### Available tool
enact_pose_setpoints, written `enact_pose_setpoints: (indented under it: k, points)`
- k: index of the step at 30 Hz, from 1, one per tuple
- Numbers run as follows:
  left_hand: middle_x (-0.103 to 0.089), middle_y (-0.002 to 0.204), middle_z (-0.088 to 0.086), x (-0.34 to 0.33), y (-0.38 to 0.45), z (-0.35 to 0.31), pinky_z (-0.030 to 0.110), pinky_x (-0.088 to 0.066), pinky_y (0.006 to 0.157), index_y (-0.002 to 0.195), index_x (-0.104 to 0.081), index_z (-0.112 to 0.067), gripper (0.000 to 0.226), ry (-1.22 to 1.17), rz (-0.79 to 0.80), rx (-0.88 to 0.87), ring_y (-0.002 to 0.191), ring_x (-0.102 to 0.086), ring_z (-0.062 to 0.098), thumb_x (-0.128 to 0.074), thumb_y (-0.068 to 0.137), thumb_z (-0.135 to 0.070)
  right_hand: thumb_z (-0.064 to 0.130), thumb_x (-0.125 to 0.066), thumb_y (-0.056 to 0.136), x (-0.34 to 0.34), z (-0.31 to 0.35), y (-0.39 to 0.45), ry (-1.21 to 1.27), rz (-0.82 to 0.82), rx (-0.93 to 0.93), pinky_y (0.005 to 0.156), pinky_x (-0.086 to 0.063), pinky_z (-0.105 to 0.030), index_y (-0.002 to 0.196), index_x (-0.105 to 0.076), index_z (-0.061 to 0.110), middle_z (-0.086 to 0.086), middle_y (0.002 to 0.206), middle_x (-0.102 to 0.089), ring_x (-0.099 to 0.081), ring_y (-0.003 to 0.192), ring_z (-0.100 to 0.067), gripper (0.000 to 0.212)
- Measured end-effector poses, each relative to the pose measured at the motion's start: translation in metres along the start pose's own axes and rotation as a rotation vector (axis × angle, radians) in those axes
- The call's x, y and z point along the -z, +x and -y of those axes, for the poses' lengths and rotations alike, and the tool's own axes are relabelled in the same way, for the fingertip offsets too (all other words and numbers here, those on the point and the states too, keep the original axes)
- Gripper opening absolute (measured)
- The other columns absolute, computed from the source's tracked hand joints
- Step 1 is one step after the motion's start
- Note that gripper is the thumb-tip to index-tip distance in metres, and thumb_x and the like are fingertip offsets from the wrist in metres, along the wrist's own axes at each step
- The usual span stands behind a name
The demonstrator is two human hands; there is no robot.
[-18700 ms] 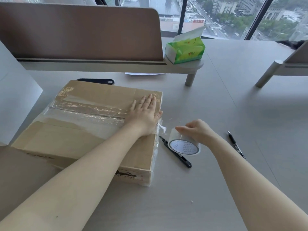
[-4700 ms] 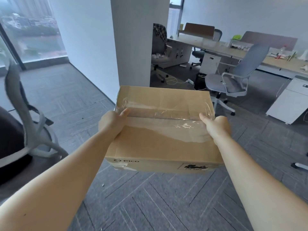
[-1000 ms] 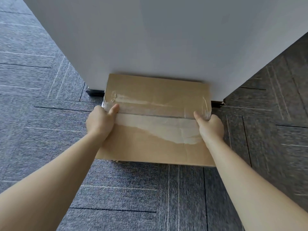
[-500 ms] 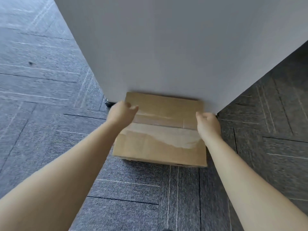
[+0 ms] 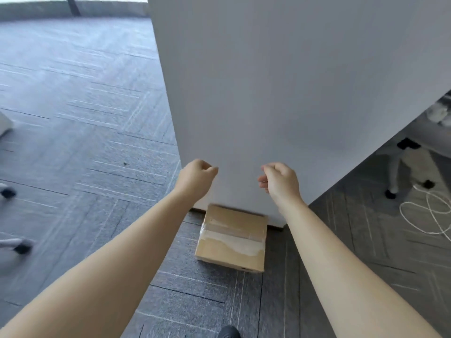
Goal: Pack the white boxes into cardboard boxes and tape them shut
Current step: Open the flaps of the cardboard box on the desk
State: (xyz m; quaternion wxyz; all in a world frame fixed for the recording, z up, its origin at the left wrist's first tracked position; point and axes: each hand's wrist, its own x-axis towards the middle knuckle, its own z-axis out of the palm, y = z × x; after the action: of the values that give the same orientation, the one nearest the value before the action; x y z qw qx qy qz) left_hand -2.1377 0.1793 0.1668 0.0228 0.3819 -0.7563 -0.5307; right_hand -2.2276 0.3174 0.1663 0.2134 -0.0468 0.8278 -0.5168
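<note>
Looking down from the head camera: dark shoe tip (image 5: 229, 331) at the bottom edge, on grey carpet-tile floor (image 5: 85, 132) laid in a herringbone pattern.

Both bare forearms reach forward and up from the lower corners. Left hand (image 5: 195, 178) raised in front of the white pillar (image 5: 280, 93), fingers (image 5: 207, 168) loosely curled, holding nothing. Right hand (image 5: 280, 181) level with it, near but apart, fingers (image 5: 264, 184) likewise loosely curled and empty. Neither hand touches anything.

Below and between the two forearms: cardboard box (image 5: 231, 240) on the floor, flaps closed, far edge against the foot of the pillar. Clear tape (image 5: 231, 236) runs across the top along the seam, wrinkled, with a whitish torn patch beneath it. Small dark print on the near side face, too small to read. White boxes not visible; the carton is sealed.

Left side: blurred chair castors (image 5: 14, 245) near the frame edge, another further up (image 5: 6, 191). Corner of a white object (image 5: 3, 124) at the left edge.

Right, beyond the pillar: chair base with dark castors (image 5: 402, 172), and a white cable (image 5: 432, 213) looped loosely on the carpet.

Far top left: window base and dark frame strut (image 5: 72, 6).
</note>
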Motion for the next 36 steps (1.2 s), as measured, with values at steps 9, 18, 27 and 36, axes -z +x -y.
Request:
enact_pose_setpoints:
  k: [9,18,27,36]
  points:
    - [-0.056,0.085,0.006,0.123,-0.106,-0.064,0.022,-0.038,0.059,0.093,-0.053,-0.005,0.013,-0.238,-0.215,0.025,0.064,-0.049,0.011,-0.046,0.096,-0.016,0.013,-0.041,0.093,-0.012,0.156,-0.079,0.072,0.198,0.153,0.057,-0.037,-0.023,0.065,-0.049,0.016,-0.001,0.064,-0.053,-0.049,0.055,-0.014,0.029]
    - [-0.057,0.091,0.006,0.223,-0.235,-0.021,0.028,-0.041,0.07,0.077,-0.052,-0.012,0.022,-0.359,-0.711,0.126,0.076,-0.054,0.02,-0.046,0.096,-0.022,0.016,-0.039,0.095,-0.11,0.227,-0.193,0.052,0.718,0.344,0.056,-0.038,-0.024,0.068,-0.053,0.013,-0.003,0.066,-0.056,-0.051,0.057,-0.014,0.03]
    - [-0.052,0.069,0.0,0.265,-0.428,0.069,0.015,-0.04,0.046,0.065,-0.046,-0.014,0.03,-0.523,-1.226,0.307,0.057,-0.046,0.011,-0.047,0.095,-0.016,0.017,-0.039,0.097,-0.209,0.203,-0.372,-0.134,1.233,0.461,0.056,-0.038,-0.023,0.069,-0.053,0.014,-0.003,0.067,-0.055,-0.05,0.059,-0.013,0.031]
    - [-0.053,0.073,-0.004,0.303,-0.611,0.16,0.022,-0.036,0.057,0.069,-0.046,-0.018,0.026,-0.61,-1.597,0.456,0.061,-0.049,0.01,-0.046,0.095,-0.02,0.018,-0.043,0.096,-0.284,0.181,-0.572,-0.239,1.551,0.559,0.053,-0.038,-0.022,0.068,-0.054,0.014,-0.003,0.066,-0.057,-0.05,0.055,-0.014,0.03]
